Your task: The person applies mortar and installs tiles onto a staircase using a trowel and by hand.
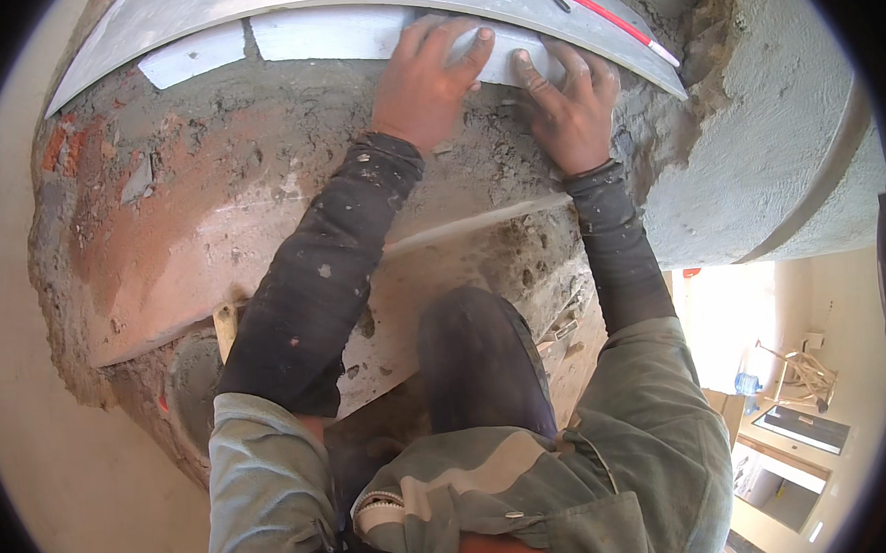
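A long white tile strip stands along the edge of a grey slab at the far side. My left hand is closed on the strip, its fingers bent over the face and the thumb pointing right. Close by on the right, my right hand also grips the strip, thumb on its face and fingers reaching up at the slab's edge. Some fingertips are hidden there. A shorter white tile piece sits to the left, with a mortar-filled gap between the two. Rough wet mortar lies below the strip.
A red pencil-like tool with a dark curved part rests on the slab. A dusty step with brick and mortar lies nearer me. A wooden handle sticks up beside my left forearm. A plastered wall rises on the right.
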`<state>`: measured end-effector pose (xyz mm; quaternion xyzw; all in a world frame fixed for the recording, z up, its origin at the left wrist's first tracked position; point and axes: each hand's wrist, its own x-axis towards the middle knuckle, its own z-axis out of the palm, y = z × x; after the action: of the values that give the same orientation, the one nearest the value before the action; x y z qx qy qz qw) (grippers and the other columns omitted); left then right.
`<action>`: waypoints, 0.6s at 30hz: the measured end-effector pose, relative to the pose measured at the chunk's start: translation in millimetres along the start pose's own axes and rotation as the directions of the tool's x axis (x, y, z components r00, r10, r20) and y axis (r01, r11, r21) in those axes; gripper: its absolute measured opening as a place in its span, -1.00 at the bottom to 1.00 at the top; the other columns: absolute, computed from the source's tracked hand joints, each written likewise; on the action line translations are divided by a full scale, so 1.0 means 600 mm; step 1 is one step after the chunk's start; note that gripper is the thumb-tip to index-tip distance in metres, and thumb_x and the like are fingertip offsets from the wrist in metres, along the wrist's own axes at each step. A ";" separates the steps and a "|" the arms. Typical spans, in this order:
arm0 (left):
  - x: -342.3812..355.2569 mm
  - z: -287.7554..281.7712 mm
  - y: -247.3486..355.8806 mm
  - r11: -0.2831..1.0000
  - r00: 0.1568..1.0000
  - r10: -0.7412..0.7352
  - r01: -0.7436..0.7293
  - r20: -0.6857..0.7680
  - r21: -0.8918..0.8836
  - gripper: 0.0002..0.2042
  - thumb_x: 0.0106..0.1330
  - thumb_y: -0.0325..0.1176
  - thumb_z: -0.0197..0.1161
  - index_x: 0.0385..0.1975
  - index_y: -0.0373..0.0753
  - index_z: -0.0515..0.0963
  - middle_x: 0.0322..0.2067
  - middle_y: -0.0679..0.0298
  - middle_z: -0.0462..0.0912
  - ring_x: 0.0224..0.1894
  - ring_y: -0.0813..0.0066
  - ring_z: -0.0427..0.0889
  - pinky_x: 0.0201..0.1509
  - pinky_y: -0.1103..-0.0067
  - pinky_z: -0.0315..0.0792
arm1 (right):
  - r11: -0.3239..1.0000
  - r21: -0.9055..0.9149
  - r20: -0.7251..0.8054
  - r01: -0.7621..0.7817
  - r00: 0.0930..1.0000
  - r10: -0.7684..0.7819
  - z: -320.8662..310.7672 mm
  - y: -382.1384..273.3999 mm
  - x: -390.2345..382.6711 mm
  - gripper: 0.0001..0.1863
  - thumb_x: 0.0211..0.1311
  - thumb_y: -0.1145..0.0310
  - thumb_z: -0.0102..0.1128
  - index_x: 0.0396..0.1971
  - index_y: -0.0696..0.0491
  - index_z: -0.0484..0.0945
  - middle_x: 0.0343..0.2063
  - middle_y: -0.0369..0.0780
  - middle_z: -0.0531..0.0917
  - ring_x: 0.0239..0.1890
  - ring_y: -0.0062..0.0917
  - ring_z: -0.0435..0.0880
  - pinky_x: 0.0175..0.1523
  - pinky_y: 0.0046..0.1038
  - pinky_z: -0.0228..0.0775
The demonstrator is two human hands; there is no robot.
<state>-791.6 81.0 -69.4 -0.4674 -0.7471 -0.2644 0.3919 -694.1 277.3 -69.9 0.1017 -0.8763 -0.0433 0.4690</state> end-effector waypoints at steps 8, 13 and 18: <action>0.000 0.026 -0.012 0.998 0.997 -0.027 0.031 -0.072 0.053 -0.45 0.02 -0.34 0.51 0.11 0.06 0.60 -0.04 0.21 0.56 -0.02 0.20 0.48 0.02 0.30 0.21 | 0.603 0.687 -0.039 0.406 0.849 -0.527 -0.065 -0.041 0.012 -0.81 -0.17 0.42 0.36 -0.52 0.07 0.52 -0.54 -0.25 0.48 -0.47 -0.35 0.58 -0.41 -0.35 0.46; 0.023 0.027 -0.013 0.995 0.997 0.050 -0.044 -0.056 0.093 -0.44 -0.01 -0.35 0.52 0.09 0.05 0.60 -0.06 0.22 0.55 -0.06 0.19 0.46 0.04 0.28 0.20 | 0.620 0.686 -0.120 0.380 0.900 -0.419 -0.002 0.014 0.069 -0.79 -0.15 0.41 0.34 -0.67 0.02 0.42 -0.65 -0.28 0.35 -0.58 -0.43 0.48 -0.54 -0.33 0.34; 0.012 0.020 -0.013 0.996 1.000 -0.019 0.018 0.014 0.085 -0.41 -0.03 -0.35 0.52 0.11 0.08 0.58 -0.06 0.24 0.55 -0.05 0.20 0.45 0.05 0.29 0.18 | 0.585 0.728 -0.097 0.357 0.899 -0.427 -0.001 -0.002 0.075 -0.81 -0.24 0.42 0.35 -0.67 0.02 0.45 -0.62 -0.28 0.42 -0.58 -0.37 0.51 -0.52 -0.35 0.37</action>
<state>-804.5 90.4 -70.5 -0.4451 -0.7648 -0.2325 0.4036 -717.8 266.5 -33.4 0.4686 -0.7947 0.2026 0.3284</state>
